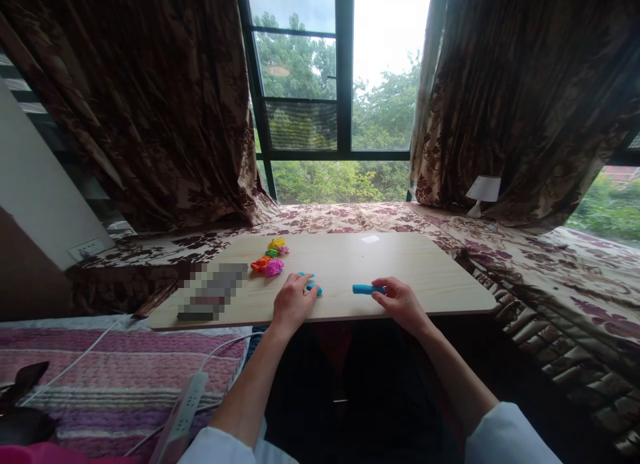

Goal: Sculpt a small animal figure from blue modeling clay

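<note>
My right hand (401,305) pinches one end of a blue modelling clay roll (367,289), which lies level just over or on the pale wooden table (415,264); I cannot tell whether it touches. To its left, my left hand (294,304) has its fingers closed around a smaller blue clay piece (315,289). Another bit of blue clay (306,275) shows by those fingertips, partly hidden by the hand. Beyond the left hand sit crumpled lumps of clay: a pink lump (275,267), an orange lump (261,263), a green lump (271,253) and a yellow lump (277,244).
A blurred-out dark flat object (217,292) lies at the table's left end. A small white paper (370,239) is near the far edge. Left of the table, a power strip (186,404) with cables rests on a striped quilt (110,364). A white lamp (483,192) stands on the sill.
</note>
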Action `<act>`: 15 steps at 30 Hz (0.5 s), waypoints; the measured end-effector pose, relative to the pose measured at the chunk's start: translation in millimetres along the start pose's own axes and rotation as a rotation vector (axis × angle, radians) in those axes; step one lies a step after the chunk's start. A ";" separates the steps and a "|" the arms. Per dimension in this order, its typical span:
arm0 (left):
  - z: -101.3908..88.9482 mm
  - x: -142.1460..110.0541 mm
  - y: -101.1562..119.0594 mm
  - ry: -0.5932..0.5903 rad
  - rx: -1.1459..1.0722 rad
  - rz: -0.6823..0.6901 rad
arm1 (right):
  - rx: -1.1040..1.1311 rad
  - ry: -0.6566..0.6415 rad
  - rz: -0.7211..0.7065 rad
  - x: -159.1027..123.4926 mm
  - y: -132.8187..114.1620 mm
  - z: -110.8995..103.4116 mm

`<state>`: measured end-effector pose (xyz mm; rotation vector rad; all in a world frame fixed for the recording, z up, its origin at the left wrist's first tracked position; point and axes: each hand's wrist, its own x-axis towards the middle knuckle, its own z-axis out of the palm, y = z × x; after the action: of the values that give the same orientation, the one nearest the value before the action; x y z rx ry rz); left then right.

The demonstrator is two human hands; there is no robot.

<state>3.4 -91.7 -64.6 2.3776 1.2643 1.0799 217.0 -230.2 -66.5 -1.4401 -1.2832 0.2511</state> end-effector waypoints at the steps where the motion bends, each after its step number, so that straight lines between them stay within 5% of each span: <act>1: -0.9 -0.9 0.1 0.001 -0.022 -0.009 | 0.007 0.001 0.002 0.0 -0.4 0.2; 7: -12.9 -5.7 7.5 0.030 -0.221 -0.076 | 0.061 0.024 0.004 -1.3 -4.3 -1.5; 11: -27.2 -14.9 32.4 0.062 -0.445 -0.168 | 0.138 -0.005 -0.021 -7.6 -21.9 0.8; 15: -35.8 -36.7 69.6 -0.141 -0.765 -0.202 | 0.209 -0.046 -0.077 -19.5 -52.3 2.8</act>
<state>8.1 -166.9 -22.0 1.6765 0.8105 1.0585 178.9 -255.9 -34.8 -1.2115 -1.3059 0.3577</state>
